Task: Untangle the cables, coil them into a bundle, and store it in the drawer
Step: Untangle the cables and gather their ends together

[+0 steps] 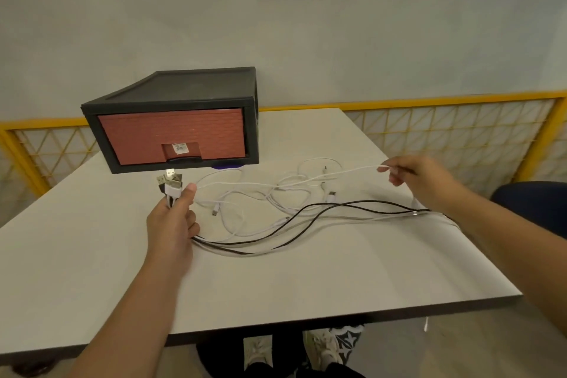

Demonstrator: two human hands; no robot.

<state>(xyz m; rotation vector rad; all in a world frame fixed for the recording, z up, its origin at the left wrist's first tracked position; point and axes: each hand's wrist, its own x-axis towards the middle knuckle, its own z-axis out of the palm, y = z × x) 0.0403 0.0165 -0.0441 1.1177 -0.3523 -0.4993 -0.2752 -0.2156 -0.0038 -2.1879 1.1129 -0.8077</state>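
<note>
Several white and black cables (276,209) lie loosely spread across the middle of the white table (276,279). My left hand (171,224) grips a bunch of USB plug ends (170,182), held upright just in front of the drawer. My right hand (420,181) pinches one white cable (306,182) and holds it stretched above the table toward the left hand. Two black cables (322,212) trail from my left hand to under my right wrist. The black drawer unit (184,95) stands at the table's far left, its red drawer (171,135) closed.
A yellow mesh railing (445,129) runs behind the table in front of a grey wall. A dark blue chair (534,205) stands at the right. My feet in shoes (325,347) show below the table's near edge.
</note>
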